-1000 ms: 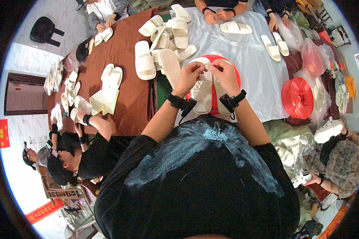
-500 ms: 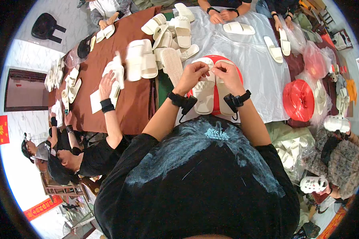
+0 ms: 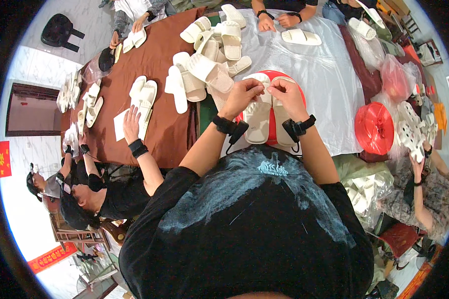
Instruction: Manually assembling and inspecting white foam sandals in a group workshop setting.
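A pair of cream slippers lies side by side, toes away from me, on a round red piece. My left hand is over the left slipper, thumb and fingertips pinched together. Opposite it, my right hand pinches in the same way above the right slipper. The fingertips of both hands nearly meet over the slippers' straps; whatever is between them is too small to make out. Each wrist wears a black band with a small black device.
A loose pile of cream slippers lies ahead on the left, partly on the brown cloth. Clear plastic sheeting covers the right side, beside a red plastic-wrapped roll. Co-workers' hands handle slippers at left and across the table.
My hands stay almost in place, still pinched. Slippers at the pile's near left have shifted and settled. At far right, a co-worker has raised white clogs; another lifts slippers at the upper right.
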The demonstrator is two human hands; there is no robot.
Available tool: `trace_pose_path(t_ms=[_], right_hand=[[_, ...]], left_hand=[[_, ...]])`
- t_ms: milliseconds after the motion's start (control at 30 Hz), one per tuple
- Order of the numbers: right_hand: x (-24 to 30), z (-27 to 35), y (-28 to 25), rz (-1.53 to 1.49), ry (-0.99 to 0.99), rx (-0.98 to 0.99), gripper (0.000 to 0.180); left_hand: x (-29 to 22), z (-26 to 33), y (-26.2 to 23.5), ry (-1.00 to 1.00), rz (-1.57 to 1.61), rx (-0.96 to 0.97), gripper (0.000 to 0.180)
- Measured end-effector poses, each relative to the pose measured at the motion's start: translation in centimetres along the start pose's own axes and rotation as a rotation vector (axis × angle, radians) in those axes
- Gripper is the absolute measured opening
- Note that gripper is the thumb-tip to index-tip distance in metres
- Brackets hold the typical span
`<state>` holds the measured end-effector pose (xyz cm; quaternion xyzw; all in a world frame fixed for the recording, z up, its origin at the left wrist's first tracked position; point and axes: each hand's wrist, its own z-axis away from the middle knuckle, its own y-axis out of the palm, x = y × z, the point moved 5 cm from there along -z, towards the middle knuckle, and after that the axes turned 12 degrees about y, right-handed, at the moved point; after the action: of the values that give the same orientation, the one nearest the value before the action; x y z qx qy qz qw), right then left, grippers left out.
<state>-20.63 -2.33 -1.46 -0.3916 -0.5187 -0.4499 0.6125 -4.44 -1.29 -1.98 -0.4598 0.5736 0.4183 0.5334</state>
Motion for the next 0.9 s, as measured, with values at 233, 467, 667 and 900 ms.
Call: trace_pose_path(t_ms=[233,467,667,900], right_hand=[[0.23,-0.08,0.01,-0.002,-0.018,-0.003,0.010],[0.22,-0.02,0.04,0.044,-0.009,0.021,0.008],[0.08,-0.12,-0.07,0.110,-0.032,0.051,0.008],[-0.22,-0.33,-0.24,0.118,-0.045,0.063,0.009]], left_hand=[[0.33,-0.24,0.22,0.012,-0.024,0.035,0.015],[-0.24,-0.17,0.33,-0.013,-0.073,0.078,0.016],[-0.02,-0.08,0.36,-0.024,-0.056,0.092,0.016],[-0.03,0.11,0.73,-0.096,0.153,0.092,0.016]])
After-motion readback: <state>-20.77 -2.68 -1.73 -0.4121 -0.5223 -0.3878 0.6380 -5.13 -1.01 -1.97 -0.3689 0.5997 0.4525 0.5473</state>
